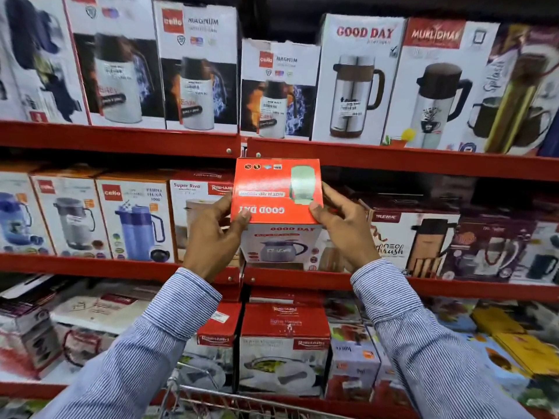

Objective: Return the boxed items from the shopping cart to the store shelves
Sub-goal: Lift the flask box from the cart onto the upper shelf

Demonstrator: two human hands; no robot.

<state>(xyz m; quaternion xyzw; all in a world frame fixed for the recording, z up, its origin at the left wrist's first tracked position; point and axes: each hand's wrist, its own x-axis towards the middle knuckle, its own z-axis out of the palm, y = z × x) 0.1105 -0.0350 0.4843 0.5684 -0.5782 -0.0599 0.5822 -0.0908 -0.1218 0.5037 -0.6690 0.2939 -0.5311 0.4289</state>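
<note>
Gripping red box (276,192) — left hand (211,237), right hand (341,228) (print inverted).

Setting: shop aisle, close up on shelving, no floor or walls visible.
Shelving: red metal shelf rails (121,137), three tiers, joined at a centre upright w/ bolts.
Stock: packed w/ flask & jug cartons (360,80), side by side.
Light: bright, even, indoor.
</note>
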